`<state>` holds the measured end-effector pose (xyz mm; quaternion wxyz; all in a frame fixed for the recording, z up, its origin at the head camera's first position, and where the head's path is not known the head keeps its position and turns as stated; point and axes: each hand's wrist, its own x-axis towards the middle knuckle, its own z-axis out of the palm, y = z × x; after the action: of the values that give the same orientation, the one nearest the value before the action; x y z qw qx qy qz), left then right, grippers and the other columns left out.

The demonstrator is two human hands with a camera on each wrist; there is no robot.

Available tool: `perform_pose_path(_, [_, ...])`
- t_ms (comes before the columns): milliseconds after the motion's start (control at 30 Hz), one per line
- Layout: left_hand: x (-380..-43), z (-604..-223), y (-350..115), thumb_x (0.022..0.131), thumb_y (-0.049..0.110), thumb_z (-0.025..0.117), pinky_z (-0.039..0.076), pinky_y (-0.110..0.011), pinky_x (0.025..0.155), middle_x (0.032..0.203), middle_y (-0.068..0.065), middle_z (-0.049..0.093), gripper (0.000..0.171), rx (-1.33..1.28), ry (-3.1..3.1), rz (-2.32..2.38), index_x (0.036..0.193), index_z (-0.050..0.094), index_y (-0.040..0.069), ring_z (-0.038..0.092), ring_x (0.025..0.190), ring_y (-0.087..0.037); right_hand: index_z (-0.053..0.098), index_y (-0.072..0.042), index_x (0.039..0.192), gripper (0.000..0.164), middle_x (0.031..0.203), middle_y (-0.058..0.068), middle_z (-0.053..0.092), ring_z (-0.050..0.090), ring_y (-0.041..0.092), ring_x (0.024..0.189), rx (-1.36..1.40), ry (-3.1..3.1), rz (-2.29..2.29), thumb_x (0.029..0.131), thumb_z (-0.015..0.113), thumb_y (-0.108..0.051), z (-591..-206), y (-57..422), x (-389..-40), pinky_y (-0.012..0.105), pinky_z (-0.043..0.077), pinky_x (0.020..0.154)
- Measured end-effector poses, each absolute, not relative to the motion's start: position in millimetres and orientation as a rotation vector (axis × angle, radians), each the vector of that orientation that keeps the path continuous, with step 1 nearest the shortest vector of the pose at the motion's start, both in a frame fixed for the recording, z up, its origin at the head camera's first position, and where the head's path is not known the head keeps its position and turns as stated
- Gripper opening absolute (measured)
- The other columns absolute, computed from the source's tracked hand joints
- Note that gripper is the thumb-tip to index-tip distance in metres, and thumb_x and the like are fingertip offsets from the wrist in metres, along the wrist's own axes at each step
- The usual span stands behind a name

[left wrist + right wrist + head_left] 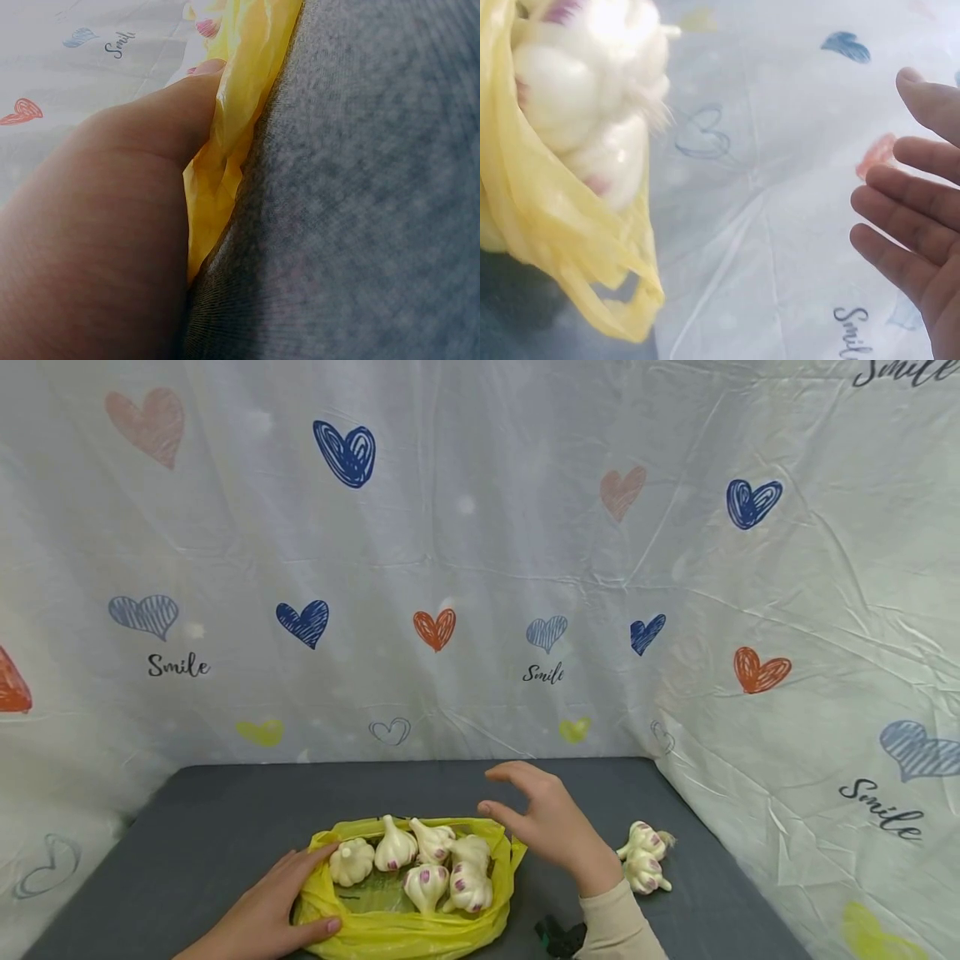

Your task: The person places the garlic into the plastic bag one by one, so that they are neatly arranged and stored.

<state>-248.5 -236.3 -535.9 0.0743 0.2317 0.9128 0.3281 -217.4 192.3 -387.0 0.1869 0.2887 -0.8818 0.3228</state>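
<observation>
A yellow plastic bag (420, 935) sits on the dark table with its mouth spread wide. Several white garlic bulbs (425, 887) with purple marks lie inside it. My left hand (262, 902) holds the bag's left end, thumb at the front rim and fingers along the left side. In the left wrist view, the thumb lies against the yellow plastic (244, 97). Above the bag's right end hovers my right hand (551, 822), thumb and fingers apart, nothing between them. The right wrist view shows this hand (922, 217) away from the bag and its garlic (592, 82).
More garlic bulbs (645, 860) lie on the table right of my right forearm. A small black object (558, 937) is partly hidden by the beige sleeve (621, 922). A pale curtain (480, 552) printed with hearts stands behind the grey tabletop (247, 802) and along its sides.
</observation>
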Motion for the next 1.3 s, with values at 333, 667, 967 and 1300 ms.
perform_pose_path(333, [-249.4, -535.1, -237.1, 0.100, 0.063, 0.074, 0.033, -0.095, 0.094, 0.173, -0.022, 0.036, 0.092, 0.686, 2.712, 0.986, 0.171, 0.038, 0.018, 0.018, 0.149, -0.076, 0.073, -0.018, 0.140, 0.046, 0.138, -0.002, 0.071, 0.067, 0.023, 0.131, 0.595, -2.510, 0.885, 0.101, 0.081, -0.041, -379.3, 224.9, -215.4, 0.051, 0.056, 0.106])
perform_pose_path(667, [-249.1, -530.5, -234.6, 0.100, 0.062, 0.074, 0.034, -0.094, 0.092, 0.173, -0.020, 0.037, 0.091, 0.721, 2.761, 0.963, 0.172, 0.038, 0.019, 0.021, 0.148, -0.076, 0.066, -0.015, 0.149, 0.059, 0.149, 0.007, 0.065, 0.063, 0.035, 0.136, 0.400, -2.562, 0.852, 0.104, 0.075, -0.051, -377.3, 267.9, -217.0, 0.062, 0.054, 0.106])
perform_pose_path(967, [-250.1, -536.5, -238.6, 0.100, 0.063, 0.073, 0.034, -0.094, 0.094, 0.172, -0.022, 0.037, 0.091, 0.664, 2.703, 0.987, 0.171, 0.039, 0.017, 0.018, 0.149, -0.076, 0.062, -0.013, 0.154, 0.062, 0.162, 0.015, 0.054, 0.059, 0.045, 0.140, 0.301, -2.566, 0.877, 0.104, 0.077, -0.047, -386.5, 292.0, -217.8, 0.065, 0.050, 0.110])
perform_pose_path(1300, [-248.6, -535.2, -236.5, 0.100, 0.061, 0.074, 0.034, -0.093, 0.095, 0.171, -0.023, 0.038, 0.090, 0.692, 2.715, 0.999, 0.170, 0.040, 0.016, 0.018, 0.149, -0.076, 0.058, -0.018, 0.157, 0.066, 0.164, 0.015, 0.051, 0.056, 0.054, 0.140, 0.201, -2.574, 0.950, 0.104, 0.075, -0.053, -397.2, 325.3, -218.0, 0.072, 0.049, 0.107])
